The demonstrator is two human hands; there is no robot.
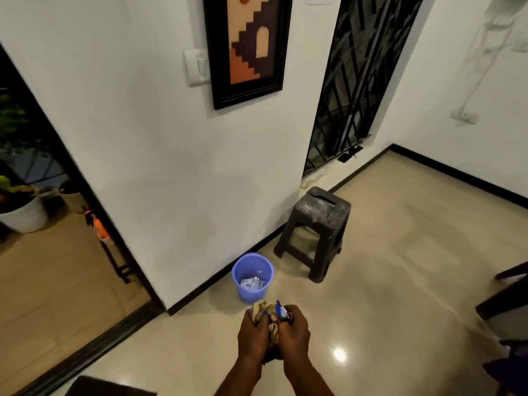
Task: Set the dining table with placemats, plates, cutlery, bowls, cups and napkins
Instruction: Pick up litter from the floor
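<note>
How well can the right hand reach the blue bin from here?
Probably yes. The blue bin stands open-topped on the floor just ahead of the right hand, nothing between them. But both hands grip a bundle of crumpled wrappers, so neither is free.

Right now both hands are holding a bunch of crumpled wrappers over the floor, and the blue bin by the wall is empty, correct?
Not quite. The head view shows the blue bin already has crumpled white wrappers at its bottom, so it is not empty. The rest holds: the left hand and right hand both grip the bunch of crumpled wrappers over the floor, and the bin stands by the wall.
</note>
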